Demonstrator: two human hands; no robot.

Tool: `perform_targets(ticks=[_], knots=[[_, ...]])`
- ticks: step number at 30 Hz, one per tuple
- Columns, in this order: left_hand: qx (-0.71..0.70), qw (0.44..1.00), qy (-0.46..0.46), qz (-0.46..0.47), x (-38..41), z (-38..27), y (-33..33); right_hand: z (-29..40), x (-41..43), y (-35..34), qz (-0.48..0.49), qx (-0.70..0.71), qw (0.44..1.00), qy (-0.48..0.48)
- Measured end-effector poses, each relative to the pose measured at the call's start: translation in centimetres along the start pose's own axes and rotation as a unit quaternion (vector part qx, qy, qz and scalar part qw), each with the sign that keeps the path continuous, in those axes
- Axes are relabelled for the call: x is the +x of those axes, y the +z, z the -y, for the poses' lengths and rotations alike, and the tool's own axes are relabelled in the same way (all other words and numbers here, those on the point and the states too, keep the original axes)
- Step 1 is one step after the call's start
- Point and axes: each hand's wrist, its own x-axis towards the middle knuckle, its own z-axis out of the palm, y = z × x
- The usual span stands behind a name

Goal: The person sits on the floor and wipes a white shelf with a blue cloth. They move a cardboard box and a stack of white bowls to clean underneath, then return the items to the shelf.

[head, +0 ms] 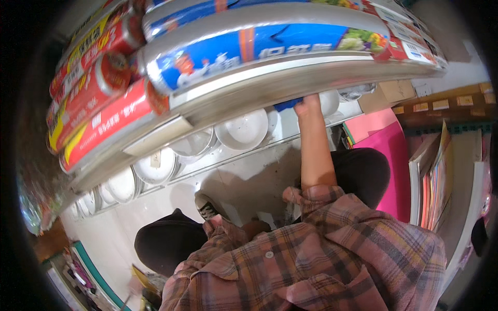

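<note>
My right hand reaches under the upper shelf board, shut on a blue cloth; its fingertips are partly hidden by the board. On the low shelf, a white bowl stands to the left of the hand and another white bowl just to its right. Farther left are more bowls and stacked white plates, one bearing a small tag. My left hand is low between my knees, in shadow and partly behind the sleeve; its fingers cannot be made out.
Red rolls and blue-wrapped rolls lie on the upper shelf board close above the arm. Pink sheets and upright paper goods stand at right. A green-edged shelf is at lower left.
</note>
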Motion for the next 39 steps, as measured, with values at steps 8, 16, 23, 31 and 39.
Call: perform_targets(ticks=[8, 16, 23, 31, 39], knots=[[0.057, 0.992, 0.028, -0.111, -0.9, -2.2, -0.8, -0.6, 0.8, -1.8, 0.139, 0.043, 0.985, 0.094], [-0.182, 0.899, -0.051, -0.395, -19.4, -10.7, -13.1, -1.6, -0.1, -0.9, 0.182, -0.032, 0.976, 0.112], [-0.251, 0.810, -0.222, -0.481, -32.1, -6.4, -10.8, 1.6, 18.5, 0.3, 0.398, -0.176, 0.863, 0.256], [-0.257, 0.828, -0.226, -0.444, -31.2, -5.1, -9.9, -3.1, 26.2, 2.9, 0.169, -0.523, 0.834, 0.054], [-0.297, 0.800, -0.278, -0.440, -31.0, -5.7, -8.4, 0.4, 40.2, -1.5, 0.126, -0.723, 0.649, -0.200]])
